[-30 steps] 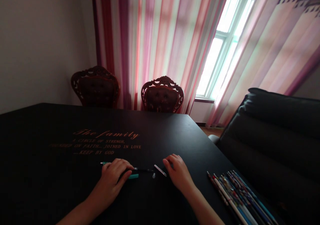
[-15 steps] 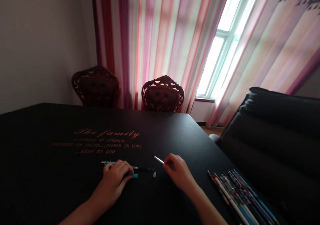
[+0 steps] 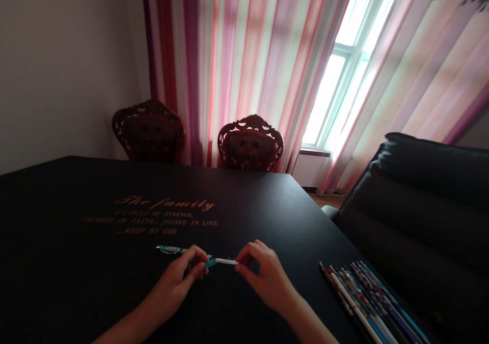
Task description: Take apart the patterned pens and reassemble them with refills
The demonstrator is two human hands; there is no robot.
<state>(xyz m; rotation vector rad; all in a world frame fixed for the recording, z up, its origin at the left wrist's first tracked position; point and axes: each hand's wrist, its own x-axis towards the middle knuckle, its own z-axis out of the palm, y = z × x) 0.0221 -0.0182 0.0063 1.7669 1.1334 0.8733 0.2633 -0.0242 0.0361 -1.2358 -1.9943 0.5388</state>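
Observation:
My left hand [image 3: 185, 271] is closed, thumb and fingers pinching a small teal pen cap [image 3: 210, 263]. My right hand [image 3: 265, 273] pinches one end of a thin white pen tube [image 3: 226, 261]. The tube's other end meets the teal cap, in line with it; whether it sits inside cannot be seen. Just behind my left hand lies a patterned teal and white pen [image 3: 170, 249] on the black table [image 3: 252, 217], its right part covered by my fingers and the tube.
Many pens [image 3: 367, 298] lie side by side at the table's right edge. Two carved chairs [image 3: 250, 143] stand along the far side. A black padded sofa [image 3: 420, 196] is at the right, with striped curtains [image 3: 244, 54] behind.
My left hand has lifted the teal cap and moved right. My right hand has brought the white tube left and down against it. The small clear piece on the table no longer shows.

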